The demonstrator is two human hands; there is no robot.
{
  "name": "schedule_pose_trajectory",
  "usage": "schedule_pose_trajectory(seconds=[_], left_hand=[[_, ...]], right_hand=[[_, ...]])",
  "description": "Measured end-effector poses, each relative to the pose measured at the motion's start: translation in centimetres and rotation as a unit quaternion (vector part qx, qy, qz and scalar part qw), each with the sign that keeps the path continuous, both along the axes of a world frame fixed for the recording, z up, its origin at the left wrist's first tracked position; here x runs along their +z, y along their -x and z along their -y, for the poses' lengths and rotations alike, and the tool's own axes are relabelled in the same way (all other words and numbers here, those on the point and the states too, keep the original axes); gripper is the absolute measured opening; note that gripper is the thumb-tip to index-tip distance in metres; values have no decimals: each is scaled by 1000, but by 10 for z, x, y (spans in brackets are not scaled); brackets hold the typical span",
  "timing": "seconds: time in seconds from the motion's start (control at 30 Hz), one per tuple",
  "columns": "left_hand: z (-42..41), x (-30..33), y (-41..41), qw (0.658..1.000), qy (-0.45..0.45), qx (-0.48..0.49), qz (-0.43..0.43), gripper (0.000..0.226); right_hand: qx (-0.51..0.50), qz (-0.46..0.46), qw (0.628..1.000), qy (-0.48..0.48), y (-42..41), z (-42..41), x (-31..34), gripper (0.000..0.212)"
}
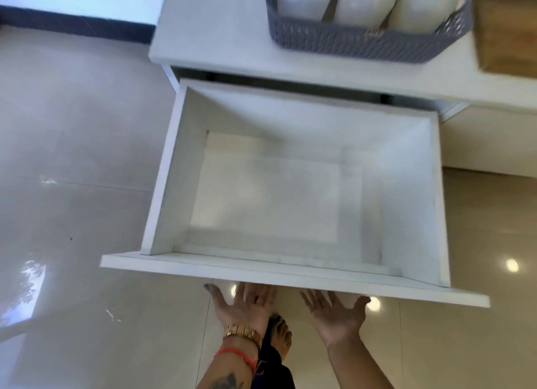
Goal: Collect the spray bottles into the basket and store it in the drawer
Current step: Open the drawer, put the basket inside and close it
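Both hands, left (247, 304) and right (337, 316), are spread open and empty, palms up beneath the front panel of the drawer (293, 275), which stands pulled out. Beyond them, on the counter (215, 34), sits the basket (360, 44), holding what appear to be three spray bottles (363, 5), upright. Grasp the basket at both ends; lower it level, long axis across the drawer.

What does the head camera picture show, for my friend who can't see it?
A white, empty drawer is pulled wide open, and a person's left hand and right hand are spread open under its front edge. Above it, on the white countertop, sits a grey woven plastic basket holding three white bottles, their tops out of view.
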State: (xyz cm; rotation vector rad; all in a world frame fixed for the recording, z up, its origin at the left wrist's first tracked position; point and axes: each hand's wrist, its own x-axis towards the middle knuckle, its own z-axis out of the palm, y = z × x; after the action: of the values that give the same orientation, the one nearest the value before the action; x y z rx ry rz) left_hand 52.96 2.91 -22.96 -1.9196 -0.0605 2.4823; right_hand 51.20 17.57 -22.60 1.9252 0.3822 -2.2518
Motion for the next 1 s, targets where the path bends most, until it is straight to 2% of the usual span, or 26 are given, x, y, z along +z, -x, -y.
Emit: schedule_pose_trajectory(seconds=[0.23, 0.43, 0.57, 0.7, 0.87, 1.0], left_hand=[[4, 79, -1, 1000, -5, 2, -19, 97], [5, 146, 17, 999, 25, -29, 13, 92], [4, 177, 50, 996, 52, -75, 15, 92], [6, 189, 104, 986, 95, -138, -21, 83], [18, 195, 187, 951, 182, -237, -73, 73], [34, 201, 261, 886, 320, -322, -92, 66]], right_hand=[[-12, -15, 1000, 9, 4, 10, 81, 89], [-12, -18, 1000, -4, 15, 22, 142, 87], [19, 2, 999, -26, 37, 30, 164, 89], [106, 43, 989, -95, 75, 33, 175, 84], [193, -11, 961, -195, 149, 22, 170, 77], [209, -81, 925, -307, 234, 3, 178, 70]])
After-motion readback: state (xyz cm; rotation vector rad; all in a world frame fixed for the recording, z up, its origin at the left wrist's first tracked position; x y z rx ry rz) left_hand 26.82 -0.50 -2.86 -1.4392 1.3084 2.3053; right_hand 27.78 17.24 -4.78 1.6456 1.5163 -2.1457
